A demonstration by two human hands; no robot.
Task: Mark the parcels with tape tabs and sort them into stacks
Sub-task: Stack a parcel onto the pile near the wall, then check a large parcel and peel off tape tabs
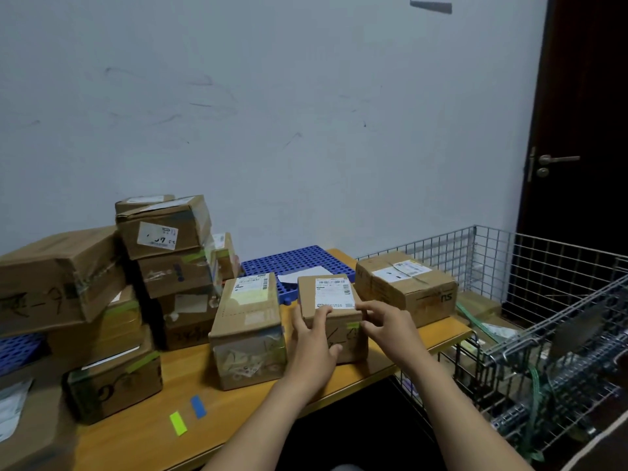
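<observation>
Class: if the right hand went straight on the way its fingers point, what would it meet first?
The green tape tab on the small parcel, at its front top edge; the right hand looks at or just short of it, depth unclear.

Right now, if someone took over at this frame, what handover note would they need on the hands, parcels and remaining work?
Left hand: grips the small parcel on the table, fingers on top, thumb on its front.
Right hand: fingertips at a green tab on that parcel's top front edge; pressing or pinching, unclear.
Done: stacks at left, several boxes showing green tape.
Left: seat this tab, stack the parcel, then probably the tall parcel and wide parcel beside it. A yellow-green tab and blue tab wait on the table.
</observation>
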